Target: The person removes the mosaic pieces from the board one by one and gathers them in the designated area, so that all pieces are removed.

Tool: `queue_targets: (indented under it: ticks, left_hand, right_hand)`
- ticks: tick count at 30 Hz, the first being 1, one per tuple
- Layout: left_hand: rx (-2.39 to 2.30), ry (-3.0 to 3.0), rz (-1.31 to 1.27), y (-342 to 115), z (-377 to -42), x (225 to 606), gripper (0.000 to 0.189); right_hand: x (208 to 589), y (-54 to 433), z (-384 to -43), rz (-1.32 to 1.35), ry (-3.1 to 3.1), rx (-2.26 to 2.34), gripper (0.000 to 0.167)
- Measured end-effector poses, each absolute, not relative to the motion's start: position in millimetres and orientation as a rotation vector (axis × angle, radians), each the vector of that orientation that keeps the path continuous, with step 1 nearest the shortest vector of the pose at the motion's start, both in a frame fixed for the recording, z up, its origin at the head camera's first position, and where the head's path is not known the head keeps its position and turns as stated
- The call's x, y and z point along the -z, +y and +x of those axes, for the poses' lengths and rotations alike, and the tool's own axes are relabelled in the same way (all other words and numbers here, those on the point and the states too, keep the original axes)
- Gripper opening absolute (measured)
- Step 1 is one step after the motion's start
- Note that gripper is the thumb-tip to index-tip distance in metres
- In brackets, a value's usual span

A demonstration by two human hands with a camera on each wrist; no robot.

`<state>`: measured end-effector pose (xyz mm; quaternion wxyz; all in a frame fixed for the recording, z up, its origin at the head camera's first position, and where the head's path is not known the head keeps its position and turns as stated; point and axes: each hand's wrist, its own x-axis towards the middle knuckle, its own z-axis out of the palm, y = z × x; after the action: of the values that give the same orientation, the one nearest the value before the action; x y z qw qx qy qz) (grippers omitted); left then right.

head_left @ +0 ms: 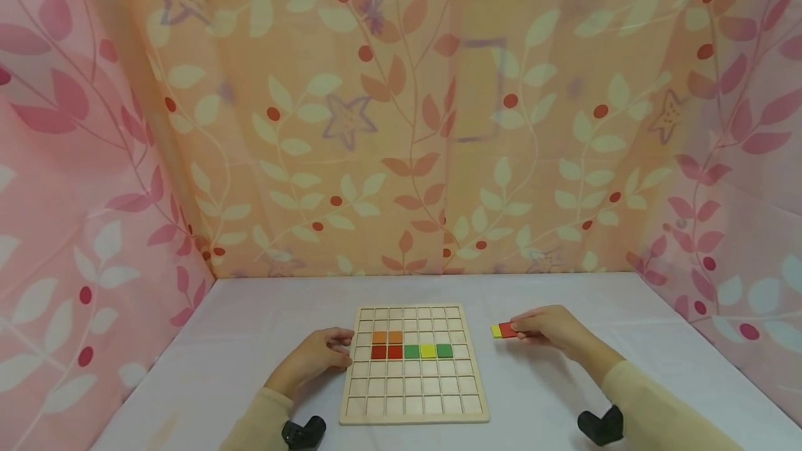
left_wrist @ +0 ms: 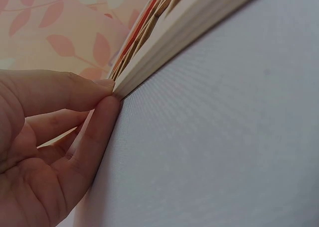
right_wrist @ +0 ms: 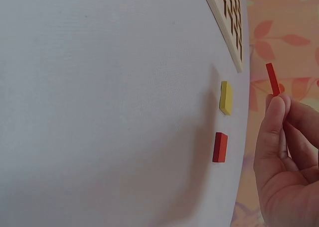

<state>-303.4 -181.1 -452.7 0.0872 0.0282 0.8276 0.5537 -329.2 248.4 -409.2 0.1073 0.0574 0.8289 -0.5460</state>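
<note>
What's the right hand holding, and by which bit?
The right hand pinches a red tile by one end; the tile's other end sticks out free.

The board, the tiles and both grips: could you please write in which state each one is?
Board: flat on the table, partly filled
Seven set tiles: in cells of the board
Held red tile: raised off the table
Yellow tile: loose, off the board
Other red tile: loose, off the board
Left grip: touching the board's left edge
Right grip: pinching a red tile
</note>
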Motion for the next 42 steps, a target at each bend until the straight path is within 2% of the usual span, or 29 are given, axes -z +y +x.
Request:
queue_targets:
  ticks: [21, 42]
  left_hand:
    - [-1.664, 2.466, 0.116, -183.5, -303.9, 455.2, 0.057]
    - [-1.664, 2.457, 0.089, -182.4, -304.9, 457.9, 0.057]
  right_hand:
    - [404.0, 279.9, -326.4, 0.234, 2.354, 1.714, 0.041]
    - [410.0, 312.1, -335.2, 0.24, 2.347, 1.7, 0.036]
